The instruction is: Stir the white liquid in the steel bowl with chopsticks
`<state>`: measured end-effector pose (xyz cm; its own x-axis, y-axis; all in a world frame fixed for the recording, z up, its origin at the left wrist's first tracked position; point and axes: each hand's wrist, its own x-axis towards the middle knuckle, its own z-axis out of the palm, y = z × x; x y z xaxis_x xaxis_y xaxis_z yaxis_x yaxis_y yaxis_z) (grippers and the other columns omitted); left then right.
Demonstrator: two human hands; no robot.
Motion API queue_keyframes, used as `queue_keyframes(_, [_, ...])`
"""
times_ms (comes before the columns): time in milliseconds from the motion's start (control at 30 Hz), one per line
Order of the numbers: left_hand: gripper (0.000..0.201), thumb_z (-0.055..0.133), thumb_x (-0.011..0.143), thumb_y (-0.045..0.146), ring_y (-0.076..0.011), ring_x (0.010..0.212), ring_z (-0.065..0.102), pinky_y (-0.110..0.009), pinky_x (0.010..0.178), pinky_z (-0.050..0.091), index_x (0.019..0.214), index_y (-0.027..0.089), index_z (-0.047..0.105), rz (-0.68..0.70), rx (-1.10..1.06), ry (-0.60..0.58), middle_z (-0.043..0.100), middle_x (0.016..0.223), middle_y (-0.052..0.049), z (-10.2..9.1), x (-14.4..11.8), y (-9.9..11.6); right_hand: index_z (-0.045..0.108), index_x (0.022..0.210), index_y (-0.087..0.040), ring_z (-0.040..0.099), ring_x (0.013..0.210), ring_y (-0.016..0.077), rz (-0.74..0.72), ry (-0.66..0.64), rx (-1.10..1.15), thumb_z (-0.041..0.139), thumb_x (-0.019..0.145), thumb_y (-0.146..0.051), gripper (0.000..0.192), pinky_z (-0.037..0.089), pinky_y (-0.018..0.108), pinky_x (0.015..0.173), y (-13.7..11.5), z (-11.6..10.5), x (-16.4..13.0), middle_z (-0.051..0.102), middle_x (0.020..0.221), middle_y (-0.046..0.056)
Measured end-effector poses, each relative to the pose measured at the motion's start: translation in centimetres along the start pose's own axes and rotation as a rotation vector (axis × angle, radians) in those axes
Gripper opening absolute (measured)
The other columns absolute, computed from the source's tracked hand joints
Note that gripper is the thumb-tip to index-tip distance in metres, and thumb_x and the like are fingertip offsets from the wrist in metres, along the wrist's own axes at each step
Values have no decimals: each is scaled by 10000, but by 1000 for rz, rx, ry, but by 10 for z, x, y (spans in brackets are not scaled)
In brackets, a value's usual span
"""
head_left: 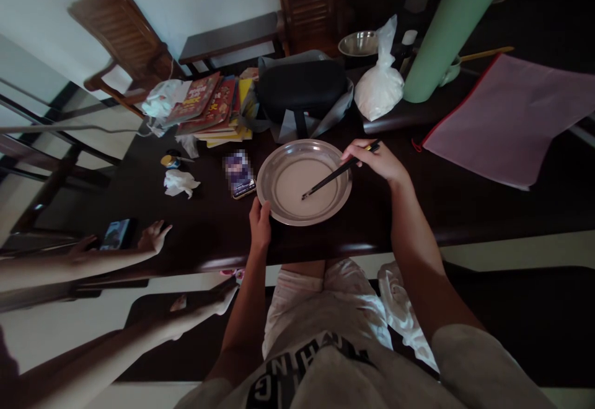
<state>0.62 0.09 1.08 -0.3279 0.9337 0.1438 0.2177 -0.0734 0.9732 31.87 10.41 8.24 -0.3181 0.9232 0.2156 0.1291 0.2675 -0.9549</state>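
A round, shallow stainless steel basin (310,220) sits on the dark table with a whitish, cloudy liquid (297,176) in it. My left hand (260,222) grips the basin's near left rim, thumb on the edge. In my right hand (377,161), above the right rim, is a pair of black chopsticks (331,178) held close together. They slant down to the left, their tips at the liquid near the middle of the basin. Just left of the basin lies a phone (240,176) with a lit screen.
Behind the basin are a black case (302,83), stacked books (209,108) and a tied bag of white powder (379,90). A green cylinder (455,31) and a pinkish zip pouch (506,121) stand right. Crumpled tissue (180,183) and another person's hand (154,237) are left.
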Motion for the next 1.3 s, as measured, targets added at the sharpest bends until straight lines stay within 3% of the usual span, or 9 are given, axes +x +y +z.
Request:
queue_keyframes(100, [364, 634, 816, 527, -169, 792, 561, -265, 761, 480, 881, 170, 659, 4, 4, 3, 637, 823, -18, 0, 0, 0, 768, 775, -211, 524, 632, 110, -33, -60, -54, 615, 881, -612, 441, 420, 272, 604, -1, 4, 1, 705, 774, 24])
queue_keyframes(333, [345, 623, 824, 503, -176, 814, 579, -271, 776, 489, 895, 169, 671, 10, 22, 5, 649, 844, -22, -1, 0, 0, 750, 734, -214, 568, 639, 138, -13, 151, -2, 648, 828, -660, 467, 388, 269, 543, 1, -10, -1, 716, 714, 34])
queue_keyframes(500, [362, 639, 810, 525, -173, 803, 574, -270, 778, 483, 897, 175, 666, 7, -17, 7, 646, 837, -19, 0, 0, -1, 778, 789, -221, 560, 658, 123, -12, -53, -13, 635, 870, -606, 418, 428, 274, 599, 1, 1, 0, 738, 795, 31])
queue_keyframes(567, [365, 635, 814, 525, -174, 813, 579, -272, 788, 485, 912, 175, 669, 4, -16, 1, 651, 853, -22, 0, 0, -1, 786, 824, -228, 559, 675, 120, -27, -75, -45, 623, 889, -587, 399, 447, 274, 634, 2, 2, 1, 735, 828, 26])
queue_keyframes(800, [361, 618, 823, 537, -172, 787, 552, -271, 761, 472, 879, 182, 645, 6, 20, -4, 621, 814, -15, -1, 0, 0, 748, 733, -212, 593, 672, 146, -10, 158, -26, 643, 836, -650, 462, 410, 268, 554, 0, -9, -1, 725, 724, 38])
queue_keyframes(967, [371, 612, 826, 533, -180, 822, 568, -278, 796, 482, 926, 178, 656, 12, 18, -8, 645, 859, -28, 0, 0, 2, 767, 761, -220, 556, 648, 123, 4, -47, -8, 639, 874, -576, 395, 427, 276, 599, -2, 1, -1, 739, 786, 27])
queue_keyframes(1033, [372, 611, 828, 538, -182, 821, 571, -278, 789, 485, 916, 179, 655, 14, 25, -5, 647, 857, -29, 0, 0, 2, 774, 784, -223, 543, 648, 116, -16, -66, -41, 629, 893, -557, 380, 439, 277, 628, -1, 1, 0, 736, 812, 23])
queue_keyframes(1200, [366, 618, 832, 537, -182, 823, 581, -279, 791, 490, 893, 178, 651, 18, 37, -1, 657, 856, -31, 0, 0, 2, 760, 760, -224, 556, 655, 133, -25, 122, -45, 637, 860, -627, 433, 423, 278, 593, 1, -8, 0, 734, 785, 30])
queue_keyframes(1300, [348, 622, 830, 520, -177, 818, 578, -276, 793, 488, 886, 177, 648, 5, 21, -5, 649, 845, -23, -1, 0, 2, 746, 720, -222, 577, 661, 144, -5, 100, 6, 655, 836, -648, 451, 411, 277, 570, -2, -7, -1, 725, 733, 34])
